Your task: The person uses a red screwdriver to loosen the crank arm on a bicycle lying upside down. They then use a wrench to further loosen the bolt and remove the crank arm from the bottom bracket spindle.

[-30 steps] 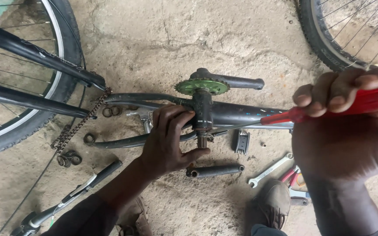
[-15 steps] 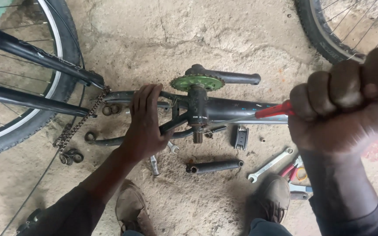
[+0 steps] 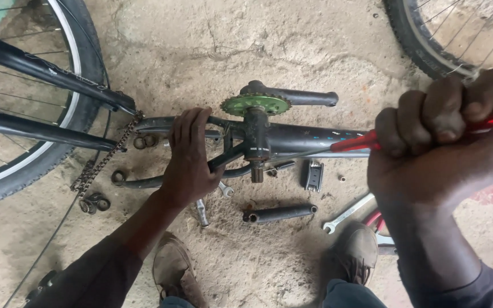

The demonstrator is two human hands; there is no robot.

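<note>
A black bicycle frame (image 3: 309,140) lies on the concrete floor with its bottom bracket shell (image 3: 256,142) upright and a green chainring (image 3: 256,105) on a black crank arm (image 3: 300,97). My left hand (image 3: 188,157) grips the frame tubes just left of the shell. My right hand (image 3: 443,137) is fisted around the red handle of a screwdriver (image 3: 352,142), whose thin shaft points left at the shell.
A rear wheel (image 3: 29,114) sits at left and another tyre (image 3: 429,40) at top right. A loose chain (image 3: 104,162), bearing rings (image 3: 144,141), a detached crank arm (image 3: 281,214), a folding multi-tool (image 3: 313,174) and a spanner (image 3: 346,214) lie on the floor. My shoes (image 3: 352,254) are at the bottom.
My left hand slid from the bottom bracket leftward onto the frame tubes. My right hand closed into a full fist on the red screwdriver and lowered its shaft towards the shell.
</note>
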